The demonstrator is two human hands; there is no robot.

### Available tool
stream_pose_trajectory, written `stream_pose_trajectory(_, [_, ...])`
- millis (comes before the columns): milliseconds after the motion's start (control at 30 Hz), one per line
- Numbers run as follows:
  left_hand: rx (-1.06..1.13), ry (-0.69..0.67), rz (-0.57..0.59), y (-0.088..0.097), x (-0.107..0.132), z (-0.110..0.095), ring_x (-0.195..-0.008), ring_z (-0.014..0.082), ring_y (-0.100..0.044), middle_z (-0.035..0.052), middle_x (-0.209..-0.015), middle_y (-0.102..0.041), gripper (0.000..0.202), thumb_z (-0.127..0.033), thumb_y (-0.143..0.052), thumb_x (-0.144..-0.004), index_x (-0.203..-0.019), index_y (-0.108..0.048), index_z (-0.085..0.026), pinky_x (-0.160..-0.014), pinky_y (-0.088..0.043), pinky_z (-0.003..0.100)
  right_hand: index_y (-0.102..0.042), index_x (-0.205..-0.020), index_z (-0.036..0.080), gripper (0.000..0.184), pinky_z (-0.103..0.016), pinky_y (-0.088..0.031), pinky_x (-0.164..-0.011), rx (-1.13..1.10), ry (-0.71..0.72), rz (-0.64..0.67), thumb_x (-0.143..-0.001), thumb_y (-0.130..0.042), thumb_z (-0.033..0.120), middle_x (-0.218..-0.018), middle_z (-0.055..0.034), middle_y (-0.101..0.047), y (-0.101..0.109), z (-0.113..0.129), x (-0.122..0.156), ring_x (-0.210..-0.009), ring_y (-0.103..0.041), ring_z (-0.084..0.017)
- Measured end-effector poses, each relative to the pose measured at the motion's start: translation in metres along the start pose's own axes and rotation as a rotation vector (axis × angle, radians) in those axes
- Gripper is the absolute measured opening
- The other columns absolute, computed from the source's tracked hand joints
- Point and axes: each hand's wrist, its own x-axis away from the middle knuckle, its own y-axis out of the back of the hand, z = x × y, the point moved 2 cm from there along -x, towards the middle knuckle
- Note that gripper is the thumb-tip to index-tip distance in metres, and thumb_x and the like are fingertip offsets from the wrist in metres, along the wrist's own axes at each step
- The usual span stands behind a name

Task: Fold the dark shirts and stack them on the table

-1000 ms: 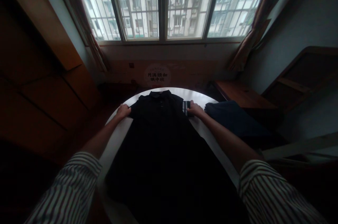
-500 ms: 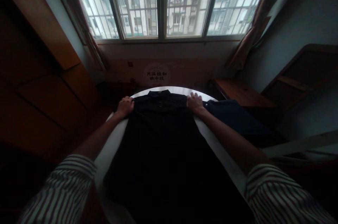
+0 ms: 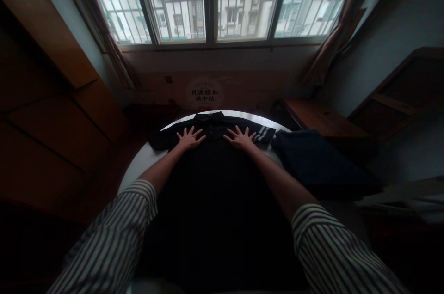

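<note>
Hands, left (image 3: 189, 139) and right (image 3: 240, 139), splayed flat on black polo shirt (image 3: 215, 169)

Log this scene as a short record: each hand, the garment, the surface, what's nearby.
Left hand: flat on the shirt's chest, fingers spread
Right hand: flat on the shirt's chest, fingers spread
Garment: black polo shirt, laid out collar away, sleeves spread
Surface: round white table
Nearby: dark navy cloth right of the shirt; barred window ahead
</note>
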Motion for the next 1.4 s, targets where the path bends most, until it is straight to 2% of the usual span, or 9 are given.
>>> stream_pose_trajectory(200, [-0.005, -0.006, -0.016, 0.002, -0.005, -0.005, -0.148, 0.0489, -0.007, 0.0052, -0.166, -0.013, 0.071, -0.073, -0.032, -0.092, -0.154, -0.031, -0.040, -0.107, -0.004, 0.080, -0.040, -0.151, 0.024, 0.055, -0.075, -0.011, -0.109, 0.077, 0.099, -0.178, -0.102, -0.029, 0.048, -0.165, -0.0113, -0.019, 0.010, 0.015, 0.012, -0.148, -0.011, -0.046])
stream_pose_trajectory(400, [-0.037, -0.145, -0.187, 0.019, 0.036, -0.031, -0.141, 0.0399, -0.034, 0.0165, -0.151, -0.045, 0.045, -0.034, -0.043, -0.099, -0.138, -0.058, -0.019, -0.113, -0.026, 0.064, -0.064, -0.121, 0.014, 0.031, -0.047, -0.034, -0.111, 0.151, 0.520, -0.168, -0.096, -0.051, 0.028, -0.143, -0.0168, -0.053, -0.002, 0.045, 0.137, -0.130, -0.048, -0.029])
stream_pose_trajectory(533, [0.085, -0.612, -0.138, 0.023, 0.142, -0.053, -0.104, 0.0217, -0.064, 0.0124, -0.116, -0.066, 0.030, -0.024, -0.046, -0.099, -0.120, -0.066, -0.017, -0.096, -0.050, 0.036, -0.058, -0.134, 0.015, 0.053, -0.053, -0.039, -0.108, 0.027, 0.877, 0.014, -0.091, -0.060, 0.046, -0.144, -0.0182, -0.053, -0.015, 0.025, 0.262, -0.134, -0.046, -0.035])
stream_pose_trajectory(600, [0.100, -0.808, -0.057, 0.020, 0.218, -0.052, -0.098, 0.0200, -0.065, 0.0095, -0.109, -0.067, 0.029, -0.032, -0.048, -0.100, -0.118, -0.066, -0.019, -0.092, -0.052, 0.035, -0.051, -0.143, 0.015, 0.072, -0.059, -0.038, -0.109, -0.018, 0.901, 0.077, -0.086, -0.065, 0.055, -0.148, -0.0188, -0.050, -0.021, 0.003, 0.310, -0.138, -0.041, -0.039])
stream_pose_trajectory(700, [0.043, -0.900, 0.023, 0.010, 0.317, -0.035, -0.105, 0.0268, -0.064, 0.0123, -0.116, -0.067, 0.054, -0.054, -0.068, -0.085, -0.126, -0.062, -0.019, -0.093, -0.055, 0.042, -0.054, -0.140, 0.012, 0.059, -0.057, -0.043, -0.109, -0.031, 0.826, 0.003, -0.088, -0.064, 0.037, -0.147, -0.0192, -0.051, -0.030, -0.032, 0.349, -0.139, -0.042, -0.038])
stream_pose_trajectory(800, [-0.036, -0.854, -0.086, -0.005, 0.368, -0.015, -0.119, 0.0312, -0.060, 0.0166, -0.130, -0.062, 0.045, -0.038, -0.064, -0.091, -0.130, -0.060, -0.015, -0.093, -0.057, 0.045, -0.065, -0.125, 0.010, 0.046, -0.047, -0.054, -0.100, 0.008, 0.812, -0.175, -0.082, -0.052, 0.006, -0.134, -0.0178, -0.063, -0.039, -0.055, 0.358, -0.129, -0.055, -0.033])
stream_pose_trajectory(967, [-0.010, -0.732, -0.242, -0.016, 0.371, 0.001, -0.105, 0.0215, -0.067, 0.0114, -0.114, -0.069, 0.046, 0.000, -0.036, -0.092, -0.131, -0.056, -0.015, -0.097, -0.056, 0.041, -0.066, -0.119, 0.013, 0.053, -0.035, -0.062, -0.086, -0.058, 0.793, -0.443, -0.079, -0.037, -0.006, -0.115, -0.0145, -0.070, -0.027, -0.066, 0.347, -0.105, -0.069, -0.022])
stream_pose_trajectory(1167, [0.024, -0.692, -0.310, 0.001, 0.361, 0.017, -0.084, 0.0170, -0.067, 0.0086, -0.100, -0.065, 0.032, -0.011, -0.044, -0.097, -0.126, -0.057, -0.016, -0.075, -0.061, 0.029, -0.065, -0.119, 0.019, 0.055, -0.034, -0.061, -0.084, -0.114, 0.810, -0.576, -0.079, -0.037, -0.007, -0.111, -0.0111, -0.068, 0.014, -0.073, 0.343, -0.100, -0.067, -0.020])
stream_pose_trajectory(1400, [0.051, -0.557, -0.240, -0.002, 0.389, 0.028, -0.100, 0.0226, -0.067, 0.0115, -0.117, -0.064, 0.036, -0.027, -0.068, -0.087, -0.122, -0.062, -0.019, -0.086, -0.060, 0.036, -0.064, -0.120, 0.017, 0.059, -0.032, -0.061, -0.084, -0.035, 0.886, -0.469, -0.077, -0.036, -0.010, -0.110, -0.0098, -0.070, -0.010, -0.083, 0.352, -0.099, -0.066, -0.018])
